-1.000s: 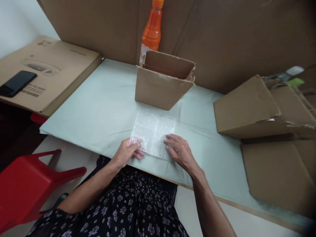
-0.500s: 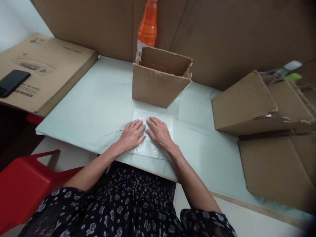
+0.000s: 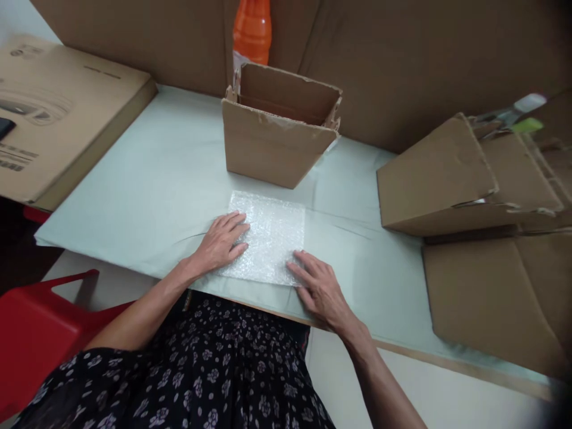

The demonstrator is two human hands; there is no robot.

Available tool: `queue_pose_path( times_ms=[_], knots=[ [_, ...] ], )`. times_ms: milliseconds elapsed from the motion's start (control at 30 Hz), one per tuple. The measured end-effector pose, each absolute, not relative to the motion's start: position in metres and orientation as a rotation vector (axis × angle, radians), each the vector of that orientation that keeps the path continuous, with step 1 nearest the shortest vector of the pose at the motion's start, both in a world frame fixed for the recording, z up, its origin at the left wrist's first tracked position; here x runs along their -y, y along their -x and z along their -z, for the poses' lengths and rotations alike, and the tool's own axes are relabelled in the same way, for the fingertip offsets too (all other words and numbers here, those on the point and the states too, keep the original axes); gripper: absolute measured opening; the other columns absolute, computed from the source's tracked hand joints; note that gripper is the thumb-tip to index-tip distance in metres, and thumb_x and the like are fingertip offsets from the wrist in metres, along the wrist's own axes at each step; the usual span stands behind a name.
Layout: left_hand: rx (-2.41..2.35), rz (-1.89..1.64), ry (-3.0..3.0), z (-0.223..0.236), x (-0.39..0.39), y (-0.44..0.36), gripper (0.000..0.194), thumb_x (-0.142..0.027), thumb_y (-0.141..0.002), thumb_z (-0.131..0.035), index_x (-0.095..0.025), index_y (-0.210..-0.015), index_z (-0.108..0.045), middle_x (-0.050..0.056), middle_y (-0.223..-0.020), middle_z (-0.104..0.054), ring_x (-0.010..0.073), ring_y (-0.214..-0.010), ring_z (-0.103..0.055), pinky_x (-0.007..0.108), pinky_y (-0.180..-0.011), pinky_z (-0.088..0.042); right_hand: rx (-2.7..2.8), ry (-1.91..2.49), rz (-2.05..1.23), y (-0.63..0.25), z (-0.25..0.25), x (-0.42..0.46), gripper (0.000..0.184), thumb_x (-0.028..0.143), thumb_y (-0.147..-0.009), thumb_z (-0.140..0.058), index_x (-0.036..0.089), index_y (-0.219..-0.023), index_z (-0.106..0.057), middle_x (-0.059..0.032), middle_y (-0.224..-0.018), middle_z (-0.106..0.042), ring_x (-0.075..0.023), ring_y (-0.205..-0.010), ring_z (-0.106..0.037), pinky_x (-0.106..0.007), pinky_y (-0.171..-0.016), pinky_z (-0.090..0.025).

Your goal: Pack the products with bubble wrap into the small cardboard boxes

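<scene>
A clear sheet of bubble wrap (image 3: 268, 238) lies flat on the pale green tablecloth (image 3: 179, 161), close to the table's front edge. My left hand (image 3: 223, 239) rests on its left side, fingers apart and extended. At the sheet's lower right corner is my right hand (image 3: 318, 285), fingertips touching the edge and fingers spread. Neither hand grips anything. Whether the wrap is one layer or a folded pouch, I cannot tell.
Behind the wrap stands an open cardboard box (image 3: 268, 140), with an orange bottle (image 3: 252, 33) beyond it. More cardboard boxes (image 3: 433, 179) stand at right, one holding tools. A flat carton (image 3: 80, 119) with a phone (image 3: 5, 127) is at left, above a red stool (image 3: 49, 333).
My right hand has slid from the middle of the bubble wrap to its lower right corner. My left hand has shifted to the left side. The view has moved slightly.
</scene>
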State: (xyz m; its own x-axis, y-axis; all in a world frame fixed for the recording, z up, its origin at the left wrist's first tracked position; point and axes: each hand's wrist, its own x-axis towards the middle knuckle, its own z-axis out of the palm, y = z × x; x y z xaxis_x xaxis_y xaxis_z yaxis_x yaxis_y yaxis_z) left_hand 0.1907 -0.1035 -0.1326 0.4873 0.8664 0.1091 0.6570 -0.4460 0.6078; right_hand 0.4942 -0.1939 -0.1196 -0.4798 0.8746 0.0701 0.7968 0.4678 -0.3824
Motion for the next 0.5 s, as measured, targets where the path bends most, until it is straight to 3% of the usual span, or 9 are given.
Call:
queue_pose_path(
  times_ms=[133, 233, 267, 333, 400, 500],
  knots=[
    [-1.141, -0.646, -1.962, 0.113, 0.105, -0.168, 0.050, -0.047, -0.091, -0.061, -0.023, -0.135, -0.061, 0.012, -0.155, -0.051, 0.0321, -0.149, -0.040, 0.054, -0.124, -0.029, 2.154, 1.376, -0.498, -0.481, 0.117, 0.188, 0.032, 0.020, -0.097, -0.047, 0.025, -0.116, -0.072, -0.0082, -0.130, -0.071, -0.0291, -0.129, -0.060, -0.051, -0.104, -0.050],
    [-0.908, -0.726, -1.599, 0.093, 0.115, -0.146, 0.066, -0.068, -0.096, -0.040, -0.028, -0.147, -0.050, 0.010, -0.153, -0.053, 0.0281, -0.146, -0.045, 0.049, -0.124, -0.032, 1.820, 1.497, -0.656, -0.480, 0.103, 0.186, 0.026, 0.032, -0.101, -0.049, 0.025, -0.110, -0.073, -0.0061, -0.110, -0.077, -0.0252, -0.105, -0.071, -0.042, -0.094, -0.056],
    [-0.849, -0.729, -1.526, 0.088, 0.120, -0.141, 0.072, -0.073, -0.093, -0.040, -0.028, -0.150, -0.047, 0.011, -0.151, -0.056, 0.0285, -0.144, -0.048, 0.049, -0.122, -0.033, 1.721, 1.543, -0.719, -0.480, 0.099, 0.186, 0.026, 0.037, -0.100, -0.051, 0.025, -0.106, -0.074, -0.0054, -0.102, -0.078, -0.0240, -0.096, -0.073, -0.039, -0.088, -0.058],
    [-0.882, -0.711, -1.493, 0.085, 0.130, -0.141, 0.082, -0.074, -0.083, -0.059, -0.027, -0.149, -0.048, 0.013, -0.142, -0.063, 0.0306, -0.136, -0.056, 0.049, -0.118, -0.039, 1.573, 1.579, -0.841, -0.479, 0.093, 0.183, 0.028, 0.045, -0.097, -0.055, 0.023, -0.094, -0.074, -0.0041, -0.087, -0.076, -0.0220, -0.080, -0.072, -0.035, -0.076, -0.058],
    [-1.096, -0.718, -1.525, 0.089, 0.139, -0.151, 0.067, -0.059, -0.078, -0.073, -0.023, -0.134, -0.062, 0.011, -0.126, -0.072, 0.0285, -0.118, -0.066, 0.044, -0.106, -0.050, 1.456, 1.550, -0.957, -0.477, 0.094, 0.179, 0.029, 0.048, -0.093, -0.061, 0.022, -0.091, -0.073, -0.0034, -0.081, -0.074, -0.0207, -0.074, -0.070, -0.034, -0.071, -0.058],
    [-1.427, -0.821, -1.542, 0.099, 0.146, -0.174, 0.025, -0.041, -0.084, -0.064, -0.019, -0.092, -0.073, 0.004, -0.089, -0.076, 0.0201, -0.084, -0.069, 0.033, -0.081, -0.056, 1.303, 1.508, -1.108, -0.475, 0.104, 0.173, 0.033, 0.048, -0.084, -0.071, 0.021, -0.105, -0.071, -0.0035, -0.086, -0.075, -0.0202, -0.076, -0.070, -0.033, -0.071, -0.058]
  ],
)
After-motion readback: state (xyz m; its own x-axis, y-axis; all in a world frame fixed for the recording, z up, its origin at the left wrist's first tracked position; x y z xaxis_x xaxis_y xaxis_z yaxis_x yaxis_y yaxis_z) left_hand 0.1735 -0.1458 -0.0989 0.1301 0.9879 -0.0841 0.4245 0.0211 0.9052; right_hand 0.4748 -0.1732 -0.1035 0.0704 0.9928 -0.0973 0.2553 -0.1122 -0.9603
